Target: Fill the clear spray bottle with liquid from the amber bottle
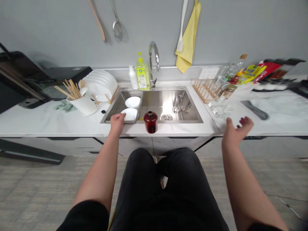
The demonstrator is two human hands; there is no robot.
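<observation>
Countertop (48, 123) bears a red jar (150, 122) beside the left hand (117, 122) touching a white bowl (129, 114).

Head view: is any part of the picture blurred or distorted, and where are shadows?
Head view: the right hand and the clutter at the far right are blurred; the counter edge bows like a wide lens; wall utensils cast soft shadows; the left hand, at a white bowl, looks sharp.
</observation>
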